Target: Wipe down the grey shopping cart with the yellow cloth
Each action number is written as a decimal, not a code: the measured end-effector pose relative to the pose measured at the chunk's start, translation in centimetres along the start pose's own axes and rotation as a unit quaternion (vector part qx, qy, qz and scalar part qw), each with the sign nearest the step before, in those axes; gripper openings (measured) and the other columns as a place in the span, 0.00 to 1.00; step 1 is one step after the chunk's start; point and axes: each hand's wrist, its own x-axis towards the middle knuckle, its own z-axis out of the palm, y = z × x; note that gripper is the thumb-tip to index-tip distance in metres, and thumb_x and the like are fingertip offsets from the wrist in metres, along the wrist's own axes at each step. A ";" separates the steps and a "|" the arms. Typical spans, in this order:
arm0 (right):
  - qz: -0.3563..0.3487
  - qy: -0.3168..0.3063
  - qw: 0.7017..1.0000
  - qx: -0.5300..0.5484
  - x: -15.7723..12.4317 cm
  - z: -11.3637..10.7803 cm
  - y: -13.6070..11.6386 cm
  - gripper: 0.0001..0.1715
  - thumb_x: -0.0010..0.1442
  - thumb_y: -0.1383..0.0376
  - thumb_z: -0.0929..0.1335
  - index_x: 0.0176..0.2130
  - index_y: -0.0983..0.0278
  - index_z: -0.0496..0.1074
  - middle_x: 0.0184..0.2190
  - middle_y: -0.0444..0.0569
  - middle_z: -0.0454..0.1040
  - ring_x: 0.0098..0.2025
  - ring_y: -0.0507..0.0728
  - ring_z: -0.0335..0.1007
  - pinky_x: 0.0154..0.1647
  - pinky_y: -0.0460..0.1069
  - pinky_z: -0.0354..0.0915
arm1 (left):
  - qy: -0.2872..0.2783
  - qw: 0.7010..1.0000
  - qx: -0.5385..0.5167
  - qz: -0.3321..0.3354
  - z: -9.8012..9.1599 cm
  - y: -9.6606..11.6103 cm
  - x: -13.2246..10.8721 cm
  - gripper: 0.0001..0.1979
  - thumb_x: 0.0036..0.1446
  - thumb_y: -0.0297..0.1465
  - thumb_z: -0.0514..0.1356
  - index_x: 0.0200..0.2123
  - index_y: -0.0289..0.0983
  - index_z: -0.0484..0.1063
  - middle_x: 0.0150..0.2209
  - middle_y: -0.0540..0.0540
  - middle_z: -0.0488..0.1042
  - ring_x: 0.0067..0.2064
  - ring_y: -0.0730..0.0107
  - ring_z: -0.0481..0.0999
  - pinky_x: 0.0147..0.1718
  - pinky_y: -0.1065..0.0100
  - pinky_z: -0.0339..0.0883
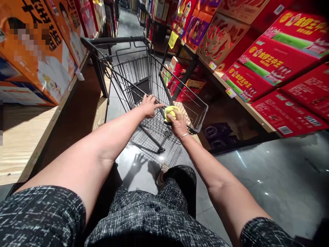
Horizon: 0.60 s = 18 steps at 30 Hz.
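A black wire shopping cart (133, 73) stands in the aisle in front of me, tilted in the picture. My left hand (149, 105) rests on the cart's near wire rim with its fingers stretched out flat. My right hand (178, 122) is closed around a yellow cloth (171, 112) and presses it against the cart's lower near edge. A thin bracelet sits on my right wrist. The cart basket holds nothing that I can see.
Red gift boxes (272, 61) fill the slanted shelves on the right. Orange boxes (38, 51) stand on a wooden shelf (23, 137) at the left. A dark box (218, 133) lies under the right shelf. The grey glossy floor (269, 178) runs down the aisle.
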 end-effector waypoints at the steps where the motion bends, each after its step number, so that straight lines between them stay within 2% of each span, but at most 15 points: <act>1: -0.033 -0.004 0.999 -0.010 0.7 0.5 -0.2 0.29 0.68 0.69 0.61 0.64 0.50 0.69 0.69 0.49 0.61 0.69 0.66 0.52 0.67 0.64 0.56 | -0.002 1.000 -0.008 -0.004 0.0 -0.4 0.2 0.41 0.57 0.31 0.63 0.72 0.56 0.57 0.75 0.49 0.51 0.78 0.46 0.36 0.73 0.41 0.27; 4: -0.120 -0.042 0.991 -0.034 1.5 2.7 -0.4 0.25 0.72 0.67 0.60 0.63 0.49 0.70 0.69 0.47 0.64 0.74 0.64 0.44 0.72 0.68 0.47 | -0.006 0.999 -0.028 -0.013 0.0 -1.5 0.6 0.41 0.56 0.28 0.62 0.71 0.56 0.59 0.75 0.49 0.50 0.78 0.46 0.34 0.73 0.41 0.28; 7: -0.168 -0.100 0.980 -0.041 -0.1 5.7 0.0 0.23 0.71 0.67 0.61 0.60 0.51 0.73 0.68 0.47 0.67 0.73 0.62 0.50 0.71 0.66 0.52 | 0.001 0.999 -0.044 -0.017 0.0 -2.2 1.0 0.39 0.57 0.28 0.61 0.71 0.55 0.60 0.75 0.49 0.51 0.78 0.47 0.33 0.73 0.40 0.28; 10: -0.163 -0.170 0.971 -0.047 -3.1 9.1 0.2 0.22 0.70 0.68 0.61 0.57 0.52 0.75 0.68 0.48 0.67 0.69 0.61 0.58 0.69 0.64 0.57 | 0.008 0.998 -0.056 -0.014 0.4 -2.5 1.3 0.39 0.58 0.28 0.60 0.71 0.56 0.60 0.75 0.50 0.50 0.78 0.48 0.32 0.73 0.41 0.27; 13: -0.146 -0.220 0.963 -0.052 -5.6 11.7 -0.1 0.20 0.68 0.68 0.63 0.53 0.53 0.77 0.65 0.49 0.70 0.67 0.62 0.61 0.67 0.63 0.60 | 0.015 0.998 -0.065 -0.008 0.8 -2.7 1.4 0.39 0.57 0.27 0.60 0.70 0.56 0.60 0.75 0.50 0.49 0.78 0.49 0.31 0.73 0.42 0.26; 16: -0.152 -0.243 0.957 -0.048 -6.3 12.6 -0.8 0.16 0.66 0.69 0.65 0.47 0.54 0.80 0.58 0.49 0.75 0.64 0.62 0.64 0.63 0.60 0.63 | 0.020 0.998 -0.067 -0.001 1.0 -2.7 1.2 0.38 0.58 0.26 0.61 0.70 0.56 0.61 0.74 0.50 0.50 0.78 0.49 0.31 0.73 0.40 0.28; 18: -0.161 -0.253 0.953 -0.049 -5.6 12.0 -1.3 0.15 0.66 0.69 0.65 0.44 0.55 0.80 0.56 0.49 0.76 0.62 0.62 0.64 0.61 0.58 0.62 | 0.022 0.998 -0.067 0.003 1.0 -2.7 1.0 0.38 0.58 0.26 0.60 0.70 0.56 0.61 0.74 0.50 0.50 0.78 0.49 0.32 0.73 0.40 0.29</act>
